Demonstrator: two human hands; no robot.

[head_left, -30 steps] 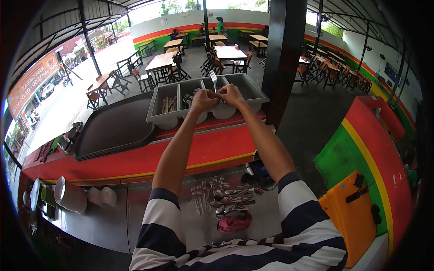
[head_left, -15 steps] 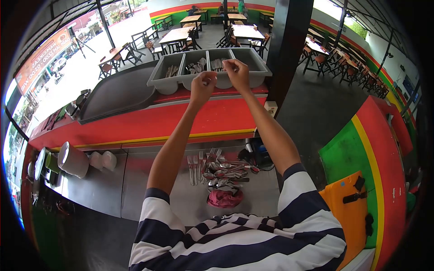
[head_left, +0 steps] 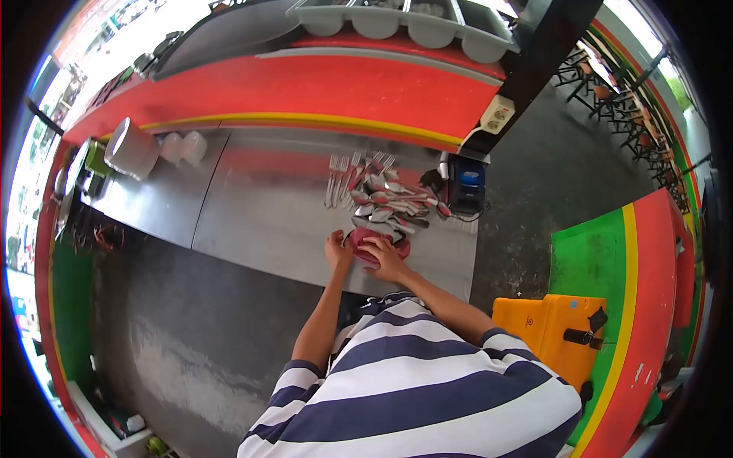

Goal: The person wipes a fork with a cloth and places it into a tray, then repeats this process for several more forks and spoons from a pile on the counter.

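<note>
A crumpled pink cloth (head_left: 359,239) lies at the near edge of the steel counter, just below the heap of cutlery. My right hand (head_left: 385,258) is over it, fingers curled into the fabric. At the cloth's left edge is my left hand (head_left: 337,249), its fingers bent inward; what they hold, if anything, is hidden. Spoons (head_left: 382,198) lie jumbled beyond the cloth, several with bowls facing up. Several forks (head_left: 334,179) lie side by side at the heap's left, tines pointing away from me.
A grey cutlery tray (head_left: 427,29) with compartments stands on the red ledge (head_left: 366,88) ahead. A dark blue device (head_left: 466,185) sits right of the cutlery, below a wall socket (head_left: 498,114). White containers (head_left: 131,149) stand far left. An orange case (head_left: 561,332) is at my right.
Both hands have come down from above the cutlery tray to the pink cloth on the counter. My view has tilted downward, so the tray now shows at the top edge.
</note>
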